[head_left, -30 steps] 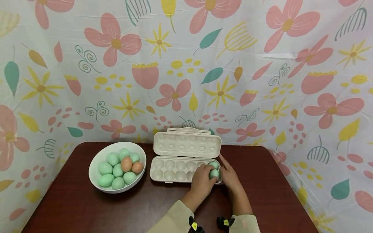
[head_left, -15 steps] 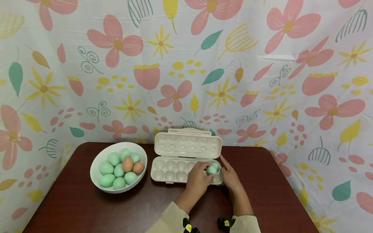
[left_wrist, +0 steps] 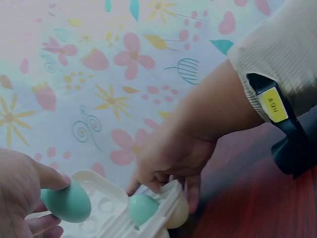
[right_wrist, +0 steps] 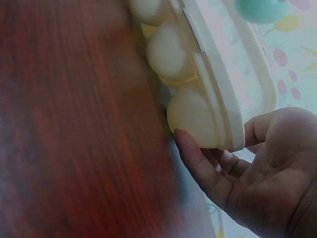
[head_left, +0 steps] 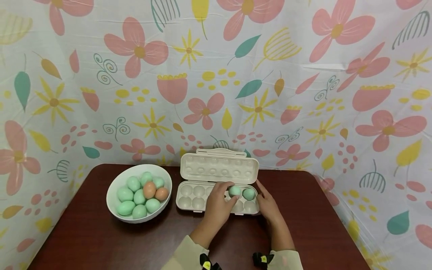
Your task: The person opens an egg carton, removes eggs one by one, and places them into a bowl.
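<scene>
My left hand (head_left: 216, 204) pinches a green egg (head_left: 234, 191) between thumb and fingers, above the cups of a cream plastic egg carton (head_left: 186, 191). In the left wrist view the held egg (left_wrist: 67, 202) is apart from the carton. Another green egg (head_left: 249, 194) sits in the back cup at the carton's right end. My right hand (head_left: 267, 205) grips that end; in the right wrist view its thumb (right_wrist: 198, 161) presses the rounded underside of an end cup. The carton's lid (head_left: 219, 170) stands raised at the back. My left hand hides some middle cups.
A white bowl (head_left: 114, 183) with several green eggs (head_left: 125, 194) and two brown eggs (head_left: 149, 190) stands left of the carton. All rest on a dark red-brown wooden table (head_left: 135, 247). A flower-printed cloth (head_left: 206, 75) hangs close behind the table.
My left hand has lifted the green egg from the front right of the carton and carried it left and slightly back. The right hand has stayed at the carton's end.
</scene>
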Demonstrator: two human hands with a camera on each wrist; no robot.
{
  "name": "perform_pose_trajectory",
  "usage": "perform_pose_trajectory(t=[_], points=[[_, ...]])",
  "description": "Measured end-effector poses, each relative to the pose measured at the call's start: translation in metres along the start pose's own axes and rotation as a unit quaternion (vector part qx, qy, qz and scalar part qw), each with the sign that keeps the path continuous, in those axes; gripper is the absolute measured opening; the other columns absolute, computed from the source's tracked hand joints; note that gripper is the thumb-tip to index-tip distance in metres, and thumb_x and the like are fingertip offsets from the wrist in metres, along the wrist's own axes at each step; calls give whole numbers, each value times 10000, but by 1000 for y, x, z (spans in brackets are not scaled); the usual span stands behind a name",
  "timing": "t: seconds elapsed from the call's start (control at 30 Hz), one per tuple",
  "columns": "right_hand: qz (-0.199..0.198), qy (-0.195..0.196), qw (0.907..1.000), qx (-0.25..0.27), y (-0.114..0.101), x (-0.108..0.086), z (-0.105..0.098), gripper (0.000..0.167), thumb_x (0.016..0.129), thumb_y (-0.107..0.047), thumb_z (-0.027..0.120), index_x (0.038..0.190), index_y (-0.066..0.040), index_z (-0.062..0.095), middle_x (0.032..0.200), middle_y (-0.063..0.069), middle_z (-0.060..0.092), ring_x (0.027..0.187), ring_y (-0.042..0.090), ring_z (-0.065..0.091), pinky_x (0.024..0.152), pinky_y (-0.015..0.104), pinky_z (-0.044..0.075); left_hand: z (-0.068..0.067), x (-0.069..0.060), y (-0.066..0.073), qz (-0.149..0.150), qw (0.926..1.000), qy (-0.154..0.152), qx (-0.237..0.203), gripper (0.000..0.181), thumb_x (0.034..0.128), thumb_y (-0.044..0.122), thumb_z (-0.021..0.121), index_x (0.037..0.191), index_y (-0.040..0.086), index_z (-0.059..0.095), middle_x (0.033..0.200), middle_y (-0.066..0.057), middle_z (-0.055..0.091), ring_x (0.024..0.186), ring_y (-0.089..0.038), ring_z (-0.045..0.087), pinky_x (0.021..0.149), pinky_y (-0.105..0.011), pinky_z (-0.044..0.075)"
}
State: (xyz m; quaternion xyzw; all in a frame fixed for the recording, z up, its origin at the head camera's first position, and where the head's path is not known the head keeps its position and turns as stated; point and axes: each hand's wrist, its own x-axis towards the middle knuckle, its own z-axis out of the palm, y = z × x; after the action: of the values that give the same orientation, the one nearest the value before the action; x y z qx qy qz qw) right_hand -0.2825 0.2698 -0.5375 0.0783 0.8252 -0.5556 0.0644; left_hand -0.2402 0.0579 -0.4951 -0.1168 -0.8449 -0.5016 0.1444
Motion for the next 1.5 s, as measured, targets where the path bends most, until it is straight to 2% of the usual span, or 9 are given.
perform_pose_trajectory(t=[0.2,0.5,0.87,1.0,1.2,1.4,1.5], points=[[7,0,10000,-42,-1,-1,0,590,1047,-170,330,1602,-358,260,1009,176,525,611,222,553,588,417,593,-16,-1,-4,-40,9996,158,-225,401,925,176,746,1300,108,621,1246,-60,583,1073,-194,631,845,-312,548],[-26,55,9996,-278,0,-2,0,582,1053,-173,334,1602,-354,263,1039,175,530,628,215,514,593,374,554,-43,-1,-11,-146,9976,672,-101,448,903,160,769,1318,109,607,1249,-74,587,1096,-195,628,838,-385,570],[7,16,9999,-125,0,0,0,588,1051,-173,326,1606,-350,252,1042,187,525,653,229,561,597,409,586,-85,3,-13,-64,9925,1224,-47,429,901,165,772,1301,112,623,1251,-108,586,1115,-254,624,841,-442,578],[26,-24,10000,-70,0,1,1,589,1051,-172,322,1608,-349,246,1047,189,518,645,228,569,600,415,592,-104,3,-13,-233,9902,1367,-133,431,904,153,767,1306,101,620,1269,-121,572,1145,-276,607,868,-455,573],[45,20,9998,-186,0,2,0,585,1052,-178,326,1606,-351,253,1080,187,513,703,223,556,620,387,585,-136,3,-18,-647,9880,1396,-133,409,930,162,739,1318,123,614,1276,-103,555,1047,-235,606,863,-416,557],[30,-18,9997,-233,0,2,-1,577,1059,-193,327,1606,-357,246,1100,194,521,700,230,560,627,385,581,-162,4,-28,-960,9835,1535,65,416,927,153,732,1320,103,606,1293,-120,540,1171,-251,572,912,-444,556],[55,-33,9998,-183,1,2,0,576,1062,-189,331,1606,-359,246,1089,189,521,670,226,565,618,391,584,-171,4,-32,-1063,9810,1615,128,419,924,134,719,1323,86,603,1300,-136,539,1183,-266,571,923,-457,550]])
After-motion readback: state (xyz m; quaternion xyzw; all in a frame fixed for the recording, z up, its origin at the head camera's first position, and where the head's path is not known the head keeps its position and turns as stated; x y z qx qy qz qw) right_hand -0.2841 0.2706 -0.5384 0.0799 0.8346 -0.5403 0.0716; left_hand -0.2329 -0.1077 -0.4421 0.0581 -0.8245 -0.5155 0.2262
